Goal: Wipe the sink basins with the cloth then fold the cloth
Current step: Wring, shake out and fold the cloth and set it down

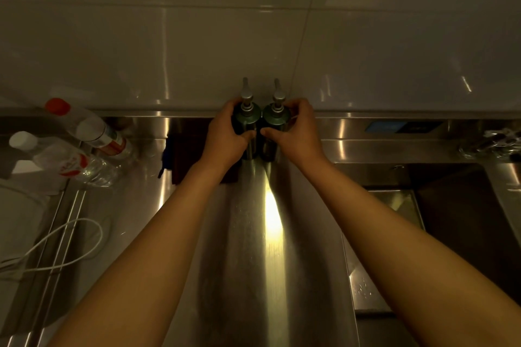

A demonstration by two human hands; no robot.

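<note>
Two green pump bottles stand side by side at the back of the steel counter, against the tiled wall. My left hand [225,135] is wrapped around the left pump bottle [245,118]. My right hand [296,132] grips the right pump bottle [275,118]. A dark cloth [187,155] lies folded on the counter just left of the bottles, partly hidden under my left wrist. A sink basin [456,205] opens at the right, its floor in shadow.
Three plastic bottles [84,146] lie at the left rear of the steel counter [253,234]. A white cable [64,248] loops near the left edge. Some shiny clutter [493,144] sits on the ledge at far right.
</note>
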